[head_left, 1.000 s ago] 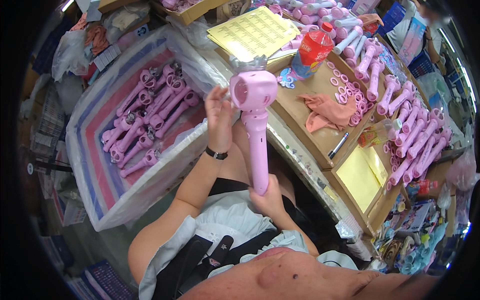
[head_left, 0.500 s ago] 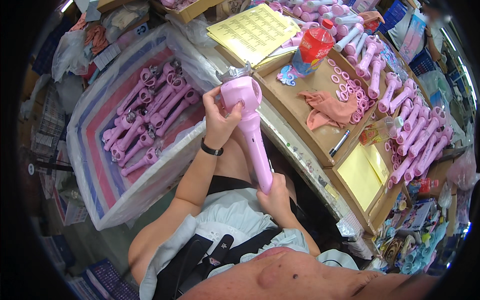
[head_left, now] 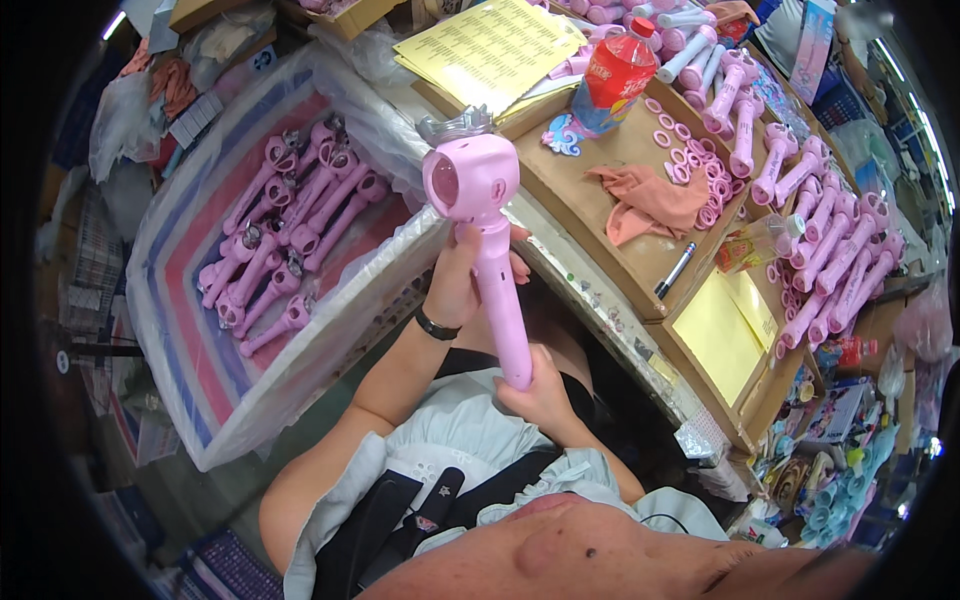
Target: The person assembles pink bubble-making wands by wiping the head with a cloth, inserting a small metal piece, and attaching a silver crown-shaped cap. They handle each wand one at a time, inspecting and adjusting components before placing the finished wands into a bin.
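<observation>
A pink toy wand (head_left: 505,310) stands tilted in front of me, topped by a boxy head with a round window and a silver crown. Around its neck, just below the head, my left hand (head_left: 458,278) is closed; its fingertips show on the far side. My right hand (head_left: 540,400) grips the lower end of the handle. Left of my hands, several similar pink wands (head_left: 262,278) lie piled in a plastic-lined box (head_left: 190,400) with striped lining.
On the right a worktable carries a cardboard tray (head_left: 560,185) with pink rings (head_left: 690,160), an orange cloth (head_left: 650,205) and a marker (head_left: 676,270). A red-capped bottle (head_left: 615,80), yellow sheets (head_left: 490,50), a clear bottle (head_left: 757,245) and more pink wands (head_left: 840,260) are close by.
The wand has been turned about its length, so its round window now faces left. My left hand has slid from the head down to the neck; my right hand keeps the lower end.
</observation>
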Demonstrator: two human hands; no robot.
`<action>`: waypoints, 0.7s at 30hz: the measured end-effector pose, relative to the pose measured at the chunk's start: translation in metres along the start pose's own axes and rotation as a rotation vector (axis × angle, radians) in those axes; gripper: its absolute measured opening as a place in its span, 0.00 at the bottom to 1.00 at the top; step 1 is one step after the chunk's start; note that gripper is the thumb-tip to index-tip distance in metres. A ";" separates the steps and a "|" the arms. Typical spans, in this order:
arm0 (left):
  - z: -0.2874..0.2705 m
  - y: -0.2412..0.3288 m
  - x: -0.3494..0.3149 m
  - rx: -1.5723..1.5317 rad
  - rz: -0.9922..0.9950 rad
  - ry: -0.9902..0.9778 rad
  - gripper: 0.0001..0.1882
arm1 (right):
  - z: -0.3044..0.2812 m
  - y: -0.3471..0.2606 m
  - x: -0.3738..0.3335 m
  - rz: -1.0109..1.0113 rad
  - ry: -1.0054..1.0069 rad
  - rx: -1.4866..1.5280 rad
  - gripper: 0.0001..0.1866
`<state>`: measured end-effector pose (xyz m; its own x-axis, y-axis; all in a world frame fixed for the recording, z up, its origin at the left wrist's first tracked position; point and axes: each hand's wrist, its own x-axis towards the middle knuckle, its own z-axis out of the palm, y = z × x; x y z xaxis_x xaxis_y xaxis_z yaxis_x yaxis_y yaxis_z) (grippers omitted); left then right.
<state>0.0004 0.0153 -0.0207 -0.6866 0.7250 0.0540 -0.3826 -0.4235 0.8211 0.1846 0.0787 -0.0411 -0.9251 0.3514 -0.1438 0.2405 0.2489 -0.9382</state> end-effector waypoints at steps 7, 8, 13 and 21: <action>0.008 0.008 0.000 0.028 0.037 0.020 0.22 | -0.001 -0.001 -0.001 -0.029 0.057 -0.098 0.22; 0.006 0.009 -0.001 -0.019 0.014 -0.045 0.23 | -0.001 -0.002 -0.001 -0.028 0.048 -0.086 0.22; -0.001 0.009 -0.002 -0.141 -0.006 -0.154 0.27 | -0.001 -0.008 0.002 -0.042 0.036 -0.039 0.22; 0.001 0.001 0.004 -0.703 -0.029 -0.211 0.41 | -0.013 0.002 0.004 0.223 -0.500 0.749 0.21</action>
<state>-0.0022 0.0182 -0.0194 -0.5641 0.8000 0.2043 -0.7533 -0.6000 0.2694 0.1852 0.0921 -0.0395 -0.9414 -0.1523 -0.3011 0.3366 -0.4869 -0.8060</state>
